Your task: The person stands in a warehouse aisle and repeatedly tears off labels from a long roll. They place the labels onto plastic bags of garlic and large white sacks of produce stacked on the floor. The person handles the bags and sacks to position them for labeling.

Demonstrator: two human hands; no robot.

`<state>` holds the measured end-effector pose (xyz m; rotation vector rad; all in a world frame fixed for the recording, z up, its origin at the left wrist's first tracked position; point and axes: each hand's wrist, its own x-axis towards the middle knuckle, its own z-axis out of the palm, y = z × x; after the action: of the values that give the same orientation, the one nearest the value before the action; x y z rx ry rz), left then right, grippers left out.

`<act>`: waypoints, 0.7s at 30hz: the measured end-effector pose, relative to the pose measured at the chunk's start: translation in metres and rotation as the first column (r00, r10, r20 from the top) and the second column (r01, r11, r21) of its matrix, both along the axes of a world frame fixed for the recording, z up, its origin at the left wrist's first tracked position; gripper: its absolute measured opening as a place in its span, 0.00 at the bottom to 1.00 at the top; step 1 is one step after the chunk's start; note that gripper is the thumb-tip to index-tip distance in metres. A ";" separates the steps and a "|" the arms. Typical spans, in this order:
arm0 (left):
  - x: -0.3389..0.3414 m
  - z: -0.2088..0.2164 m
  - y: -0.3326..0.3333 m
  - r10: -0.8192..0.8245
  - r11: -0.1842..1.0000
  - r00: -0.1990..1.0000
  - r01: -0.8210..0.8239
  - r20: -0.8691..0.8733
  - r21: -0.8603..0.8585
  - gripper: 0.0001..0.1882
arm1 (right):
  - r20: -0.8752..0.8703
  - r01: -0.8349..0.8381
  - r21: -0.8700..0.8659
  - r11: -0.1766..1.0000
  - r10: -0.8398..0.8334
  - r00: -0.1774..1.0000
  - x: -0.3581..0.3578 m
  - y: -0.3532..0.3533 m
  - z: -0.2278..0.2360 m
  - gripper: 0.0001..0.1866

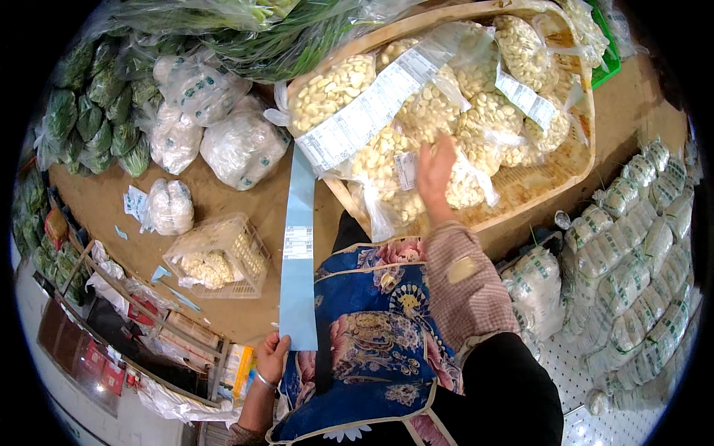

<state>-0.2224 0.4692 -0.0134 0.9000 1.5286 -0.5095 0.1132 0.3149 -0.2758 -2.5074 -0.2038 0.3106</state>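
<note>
My left hand (271,358) pinches the lower end of a long label strip (299,297), pale blue backing with a few labels left on it. The strip runs up to its white label-covered stretch (364,111), which lies across the bags. My right hand (437,175) reaches over clear bags of what look like peeled garlic cloves (465,175), fingers stretched out and touching a bag. A small white label (406,170) sits on the bag beside those fingers. More garlic bags (524,52) fill the shallow woven basket (547,189), one with a label strip (524,98) on it.
Bagged green vegetables (89,119) and white wrapped bundles (242,145) lie to the left. A clear plastic crate (253,275) holds pale produce. Long leafy greens (312,44) lie at the back. Stacked wrapped packs (632,253) stand on the right, and a green crate (606,48) beyond the basket.
</note>
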 end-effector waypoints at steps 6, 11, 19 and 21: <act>0.001 -0.005 0.008 0.013 0.998 1.000 -0.012 0.015 -0.062 0.05 | -0.199 -0.141 0.086 0.986 0.156 0.968 -0.020 -0.001 -0.016 0.24; 0.023 0.000 0.009 -0.027 0.997 0.999 0.030 0.047 -0.071 0.07 | -0.635 0.021 -0.025 0.999 -0.032 0.772 -0.050 -0.024 0.065 0.24; 0.030 0.007 0.010 -0.082 0.994 0.994 0.087 0.073 -0.063 0.07 | -0.900 0.169 -0.005 0.986 -0.078 0.429 -0.104 -0.006 0.040 0.27; 0.030 0.010 0.005 -0.094 0.994 0.992 0.098 0.085 -0.045 0.06 | -0.897 0.226 0.044 0.973 -0.061 0.438 -0.105 -0.009 0.034 0.23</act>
<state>-0.1921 0.4739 -0.0038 0.9492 1.3970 -0.5699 0.0077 0.3056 -0.2414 -1.8384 0.4158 1.4356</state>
